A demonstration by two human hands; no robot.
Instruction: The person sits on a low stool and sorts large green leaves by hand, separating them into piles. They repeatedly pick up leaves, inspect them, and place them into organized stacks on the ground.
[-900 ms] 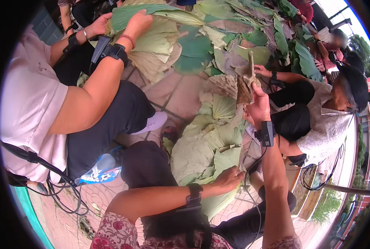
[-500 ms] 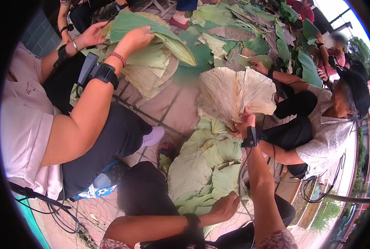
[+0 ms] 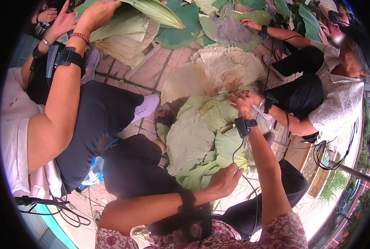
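Note:
A stack of green and pale lotus leaves lies spread on the paving in front of me. Dry beige lotus leaves are fanned out flat at its far end. My right hand reaches over the stack's far right edge with its fingers stretched out, right beside a co-worker's hand. My left hand hovers at the near end of the stack with curled fingers. Whatever it may hold is hidden; a leaf's pointed edge and a thin cable pass close to it.
At left a co-worker's hand holds a large green leaf over dry leaves. More leaves cover the far ground. My dark-trousered knee is left of the stack. Another co-worker sits at right, with looped cables close by.
The dry leaf my right hand held up now lies flat at the stack's far end, released. My left hand has moved up a little. The right co-worker's hand has come beside mine.

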